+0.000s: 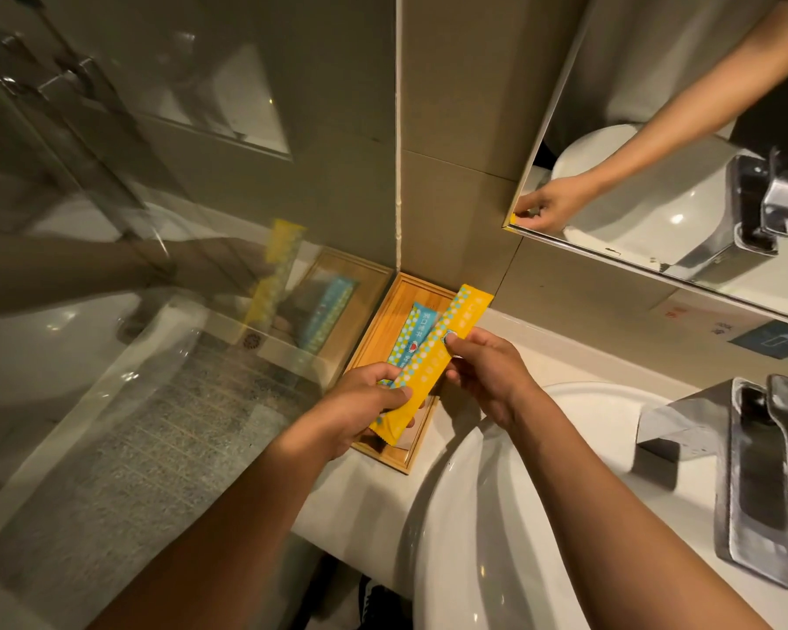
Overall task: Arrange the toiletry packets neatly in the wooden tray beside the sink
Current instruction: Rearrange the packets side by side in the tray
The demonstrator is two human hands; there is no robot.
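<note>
Gleaming yellow dotted packet (433, 360) above tray (385, 320)

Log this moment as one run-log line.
both hands hold yellow packet over wooden tray | blue packet lies in tray | placement pending

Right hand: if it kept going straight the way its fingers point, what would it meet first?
Probably the yellow packet, which the right hand already pinches; beyond it lies the blue packet in the wooden tray.

I see a long yellow packet (433, 359) with white dots slanting above the wooden tray (385, 325), far end up-right. Under it, a blue packet (412, 331) (also dotted) lies in the tray's left half.
</note>
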